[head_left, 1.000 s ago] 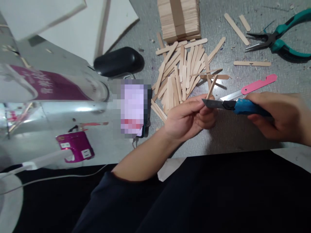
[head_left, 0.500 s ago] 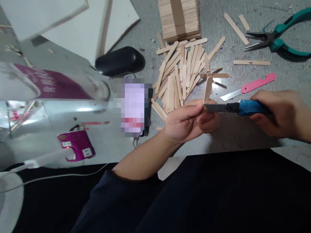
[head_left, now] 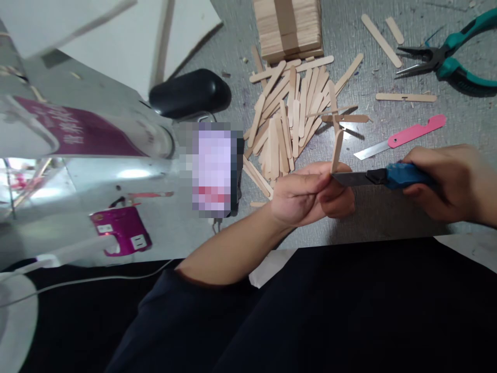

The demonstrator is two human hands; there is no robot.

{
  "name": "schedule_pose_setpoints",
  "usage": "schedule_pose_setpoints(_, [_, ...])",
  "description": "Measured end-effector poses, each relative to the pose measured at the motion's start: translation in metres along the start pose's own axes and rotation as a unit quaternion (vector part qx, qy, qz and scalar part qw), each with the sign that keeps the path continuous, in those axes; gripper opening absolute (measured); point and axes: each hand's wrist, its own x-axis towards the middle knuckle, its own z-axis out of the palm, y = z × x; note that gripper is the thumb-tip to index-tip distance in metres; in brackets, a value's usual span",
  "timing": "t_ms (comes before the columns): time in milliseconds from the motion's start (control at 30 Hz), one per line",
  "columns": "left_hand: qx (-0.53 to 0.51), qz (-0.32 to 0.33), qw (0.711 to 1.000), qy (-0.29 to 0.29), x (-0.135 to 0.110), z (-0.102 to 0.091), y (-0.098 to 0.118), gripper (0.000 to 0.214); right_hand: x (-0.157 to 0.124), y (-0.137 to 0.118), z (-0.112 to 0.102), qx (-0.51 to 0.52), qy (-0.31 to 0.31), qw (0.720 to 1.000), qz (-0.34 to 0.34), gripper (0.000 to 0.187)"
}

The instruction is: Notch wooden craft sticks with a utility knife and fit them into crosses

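Observation:
A popsicle stick (head_left: pixel 337 150) stands nearly upright between the thumb and fingers of my left hand (head_left: pixel 310 194), its lower end hidden by them. My right hand (head_left: pixel 438 181) is wrapped round the blue handle of a utility knife (head_left: pixel 406 175). The knife's blade points left and meets the stick just above my left thumb. Behind my left hand lies a loose heap of popsicle sticks (head_left: pixel 277 145). A pink folding knife (head_left: pixel 417 131) rests unfolded on the table, beyond my right hand. Above it is a single stick with a small notch (head_left: pixel 406 97).
Green-handled needle-nose pliers (head_left: pixel 442 58) lie at the upper right. A banded stack of sticks (head_left: pixel 298 28) sits at the back. Leftward are a black case (head_left: pixel 192 93), a blurred-out phone (head_left: pixel 213 171), a purple power adapter (head_left: pixel 120 231) and white boards (head_left: pixel 116 46).
Both hands, with the stick and the utility knife, have shifted slightly right in the view. The blade stays against the stick. The camera view has moved a little too.

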Motion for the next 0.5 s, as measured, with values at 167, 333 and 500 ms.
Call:
schedule_pose_setpoints(167, [-0.009, 0.008, 0.999, 0.041, -0.0003, -0.0003, -0.0025, 0.078, 0.0003, 0.0001, 0.0000, 0.016, -0.009, 1.000, -0.001, 0.045])
schedule_pose_setpoints(333, [0.028, 0.041, 0.999, -0.013, 0.0020, 0.0015, -0.0020, 0.070, 0.0001, 0.0001, 0.0008, 0.022, -0.018, 1.000, 0.003, 0.046])
schedule_pose_setpoints(500, [0.036, 0.059, 0.996, -0.054, 0.0018, 0.0030, -0.0021, 0.067, 0.0010, -0.0005, 0.0009, 0.026, -0.006, 0.999, -0.019, 0.046])
